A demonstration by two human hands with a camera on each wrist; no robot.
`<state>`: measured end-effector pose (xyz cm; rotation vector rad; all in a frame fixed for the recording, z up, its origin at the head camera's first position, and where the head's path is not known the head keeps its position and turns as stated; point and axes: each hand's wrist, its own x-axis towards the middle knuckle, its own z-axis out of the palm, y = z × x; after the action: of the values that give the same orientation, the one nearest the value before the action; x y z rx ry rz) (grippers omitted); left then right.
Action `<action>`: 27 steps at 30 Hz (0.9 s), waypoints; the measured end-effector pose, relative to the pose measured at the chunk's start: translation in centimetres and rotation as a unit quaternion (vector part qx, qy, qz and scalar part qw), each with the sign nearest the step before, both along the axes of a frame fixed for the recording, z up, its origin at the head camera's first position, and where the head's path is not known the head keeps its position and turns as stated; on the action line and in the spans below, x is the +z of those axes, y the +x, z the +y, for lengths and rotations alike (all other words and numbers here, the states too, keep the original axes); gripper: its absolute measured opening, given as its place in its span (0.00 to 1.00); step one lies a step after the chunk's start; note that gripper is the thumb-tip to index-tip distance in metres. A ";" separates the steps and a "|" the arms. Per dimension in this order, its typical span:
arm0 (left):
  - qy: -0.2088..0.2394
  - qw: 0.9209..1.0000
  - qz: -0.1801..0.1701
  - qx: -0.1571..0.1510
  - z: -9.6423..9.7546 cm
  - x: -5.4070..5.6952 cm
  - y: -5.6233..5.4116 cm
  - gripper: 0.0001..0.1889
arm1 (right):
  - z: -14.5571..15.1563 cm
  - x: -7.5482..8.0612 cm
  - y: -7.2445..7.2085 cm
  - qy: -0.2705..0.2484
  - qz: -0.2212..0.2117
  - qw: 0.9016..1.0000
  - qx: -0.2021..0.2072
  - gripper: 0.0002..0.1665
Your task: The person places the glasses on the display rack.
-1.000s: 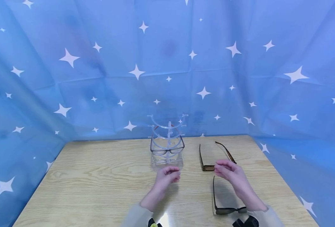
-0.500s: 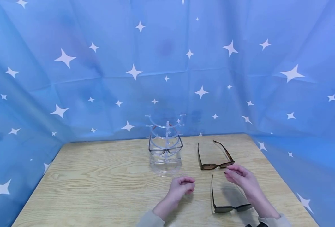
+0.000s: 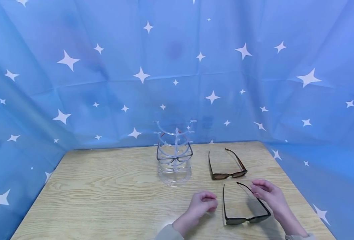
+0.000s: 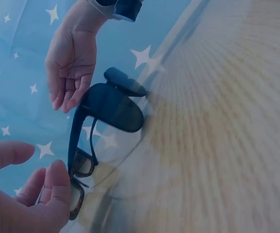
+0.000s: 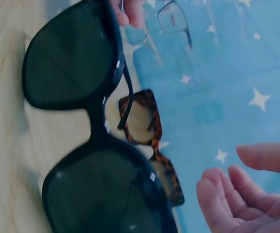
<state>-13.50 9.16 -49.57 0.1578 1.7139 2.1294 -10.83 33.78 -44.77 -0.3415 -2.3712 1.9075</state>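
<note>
Black sunglasses (image 3: 236, 221) with dark lenses lie on the table, arms unfolded and pointing toward the back. Just left of their left arm is my left hand (image 3: 201, 206), fingers loosely bent and holding nothing. My right hand (image 3: 271, 197) hovers by the right arm of the same pair, overlapping it in the head view. In the right wrist view a gap shows between thumb and fingers of the right hand (image 5: 252, 199), beside the black sunglasses (image 5: 74, 63). Behind lie tortoiseshell sunglasses (image 3: 221, 176) with brown lenses, also unfolded.
A clear eyewear display stand (image 3: 177, 136) stands at the table's back middle, with dark-framed eyeglasses (image 3: 166, 161) on a lower tier and a red-armed pair partly hidden. A blue star-patterned curtain (image 3: 177, 63) hangs behind the wooden table (image 3: 104, 193).
Both hands have moved right and toward the front, from near the stand and tortoiseshell sunglasses to either side of the black pair. Their right arm, hidden before, now shows. The glasses have stayed put.
</note>
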 end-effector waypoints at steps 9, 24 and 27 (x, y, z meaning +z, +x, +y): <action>0.002 1.000 0.005 -0.010 1.0 -0.2 0.3 0.14 | 1.5 -1.0 0.7 0.095 0.003 0.996 0.002 0.17; 0.002 1.000 -0.024 0.003 2.7 -0.6 0.6 0.14 | 2.6 -1.9 1.9 0.124 -0.052 0.991 0.009 0.24; 0.004 0.999 -0.033 0.008 3.0 -0.6 0.6 0.15 | 2.8 -2.1 1.9 0.124 -0.067 0.990 0.010 0.24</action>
<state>-12.88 12.15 -50.13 0.0751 1.6741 2.1297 -8.89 36.56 -46.88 -0.4390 -2.6704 1.6166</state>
